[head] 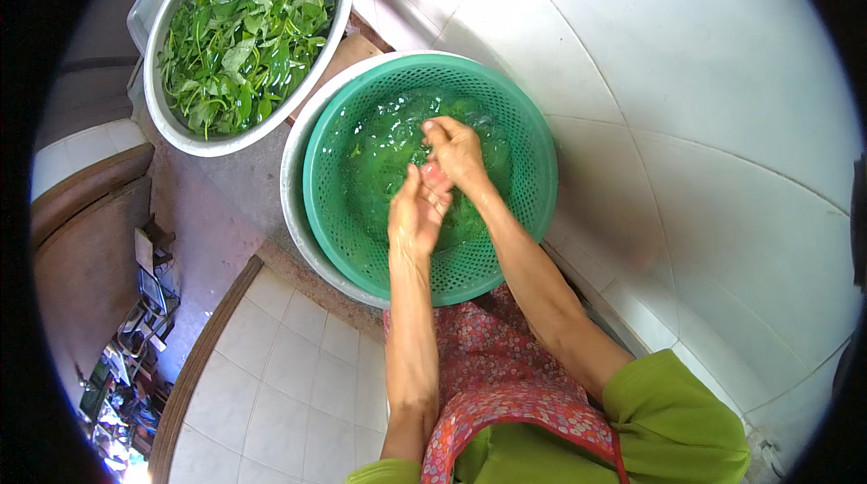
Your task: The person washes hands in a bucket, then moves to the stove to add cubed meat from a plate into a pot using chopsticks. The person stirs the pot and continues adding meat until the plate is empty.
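Both of my wet hands are over the water inside a green perforated plastic basket (535,166), which sits in a round metal basin (292,213). My left hand (418,210) is turned palm up with its fingers loosely curled. Close above it, my right hand (455,149) is bent inward, thumb near the fingertips. Something pinkish shows between the hands, too blurred to name; whether either hand grips it cannot be told. Green leaves (379,179) lie under the rippling water around them.
At the upper left stands a metal basin (154,77) full of leafy greens (250,44) in water. A white tiled wall (576,57) rises close on the right. A low tiled wall with a brown edge (203,355) is at the lower left, with furniture beyond.
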Tool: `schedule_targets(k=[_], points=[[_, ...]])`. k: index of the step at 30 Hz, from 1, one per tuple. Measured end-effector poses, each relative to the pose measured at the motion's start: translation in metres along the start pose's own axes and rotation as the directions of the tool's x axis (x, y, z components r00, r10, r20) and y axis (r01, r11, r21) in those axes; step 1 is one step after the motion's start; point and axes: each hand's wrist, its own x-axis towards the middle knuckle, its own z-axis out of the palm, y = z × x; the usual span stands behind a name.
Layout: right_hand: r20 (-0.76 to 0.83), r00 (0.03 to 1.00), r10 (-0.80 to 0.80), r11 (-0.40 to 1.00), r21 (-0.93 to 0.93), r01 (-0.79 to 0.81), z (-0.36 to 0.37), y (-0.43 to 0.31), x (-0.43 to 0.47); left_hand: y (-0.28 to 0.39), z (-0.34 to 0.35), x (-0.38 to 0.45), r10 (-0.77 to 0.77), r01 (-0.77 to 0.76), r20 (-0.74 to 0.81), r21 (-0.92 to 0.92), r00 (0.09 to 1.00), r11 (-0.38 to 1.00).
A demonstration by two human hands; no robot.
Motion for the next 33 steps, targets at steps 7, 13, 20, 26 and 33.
schedule_targets(k=[7,13,20,26,33], points=[[0.099,0.991,0.093,0.858,0.498,-0.13,0.037,0.007,-0.041,-0.003,-0.027,0.088,0.043,-0.094,-0.114,-0.492,0.993,0.866],[-0.109,0.991,-0.076,0.949,-0.312,0.038,0.042,-0.04,-0.106,-0.011,0.001,0.039,0.212,-0.19,-0.136,0.155,0.968,0.969],[-0.103,0.973,0.207,0.879,-0.417,-0.231,0.009,-0.045,-0.024,-0.007,0.017,0.029,0.458,-0.129,0.062,0.985,0.887,0.116],[-0.187,0.982,0.009,0.996,-0.086,-0.025,0.009,0.009,0.013,0.018,0.005,0.045,0.413,-0.155,-0.224,0.691,0.883,0.706],[0.698,0.683,-0.212,0.42,0.697,-0.581,0.008,-0.017,-0.034,0.046,0.026,0.016,-0.183,0.176,0.075,0.099,0.98,0.979]])
